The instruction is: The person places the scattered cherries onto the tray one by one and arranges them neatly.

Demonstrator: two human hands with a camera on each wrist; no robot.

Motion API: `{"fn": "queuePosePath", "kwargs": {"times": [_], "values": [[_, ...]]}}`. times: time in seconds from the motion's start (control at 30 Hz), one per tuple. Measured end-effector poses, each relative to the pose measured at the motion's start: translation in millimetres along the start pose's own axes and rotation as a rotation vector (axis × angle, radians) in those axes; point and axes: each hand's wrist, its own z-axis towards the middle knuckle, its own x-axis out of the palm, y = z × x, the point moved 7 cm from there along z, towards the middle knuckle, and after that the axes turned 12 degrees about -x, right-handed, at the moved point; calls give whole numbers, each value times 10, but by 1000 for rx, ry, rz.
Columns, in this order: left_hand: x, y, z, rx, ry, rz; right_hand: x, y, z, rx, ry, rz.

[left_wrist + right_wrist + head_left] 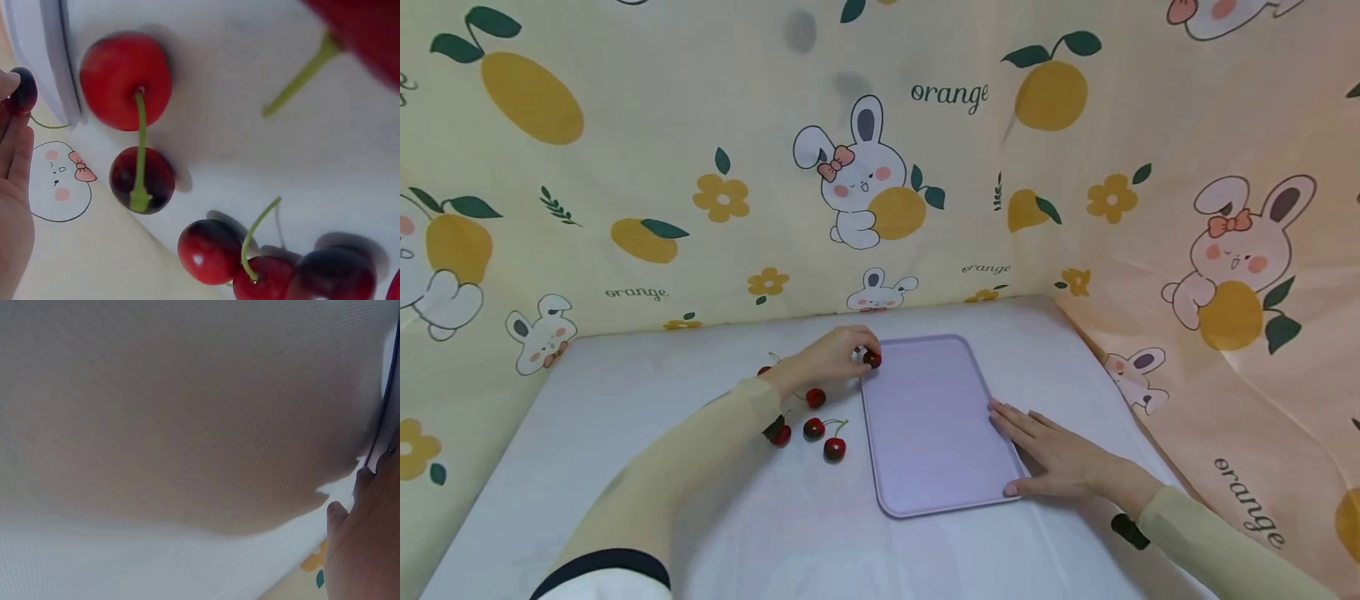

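Observation:
My left hand [827, 360] pinches a dark red cherry [872, 359] at the far left corner of the pale purple tray [932, 425]. In the left wrist view, a green stem hangs from this pinched cherry [24, 90]. Along the tray's right edge rests my right hand [1060, 454], with its fingers extended and its thumb near the front right corner. Left of the tray, several loose cherries lie on the table, among them one near the front [834, 450] and one farther back [816, 398]. My left forearm and wrist partly hide others.
A white cloth covers the table [752, 533]. Behind it and along the right side hangs a cream sheet [760, 100] printed with rabbits and oranges. In the left wrist view, the cherries [125, 81] appear close beside the tray's rim.

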Motion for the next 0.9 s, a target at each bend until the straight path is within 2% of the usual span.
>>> {"fn": "queuePosePath", "kwargs": {"times": [0.13,0.47,0.7,0.9], "values": [[29,-9,35,1,15,-1,1,-1,2,0,-2,3],[110,-103,69,52,77,0,0,-4,6,1,13,18],[153,-92,95,38,118,-29,7,-9,-1,-12,4,8],[172,-79,101,54,107,-11,8,-12,-1,-13,6,11]]}}
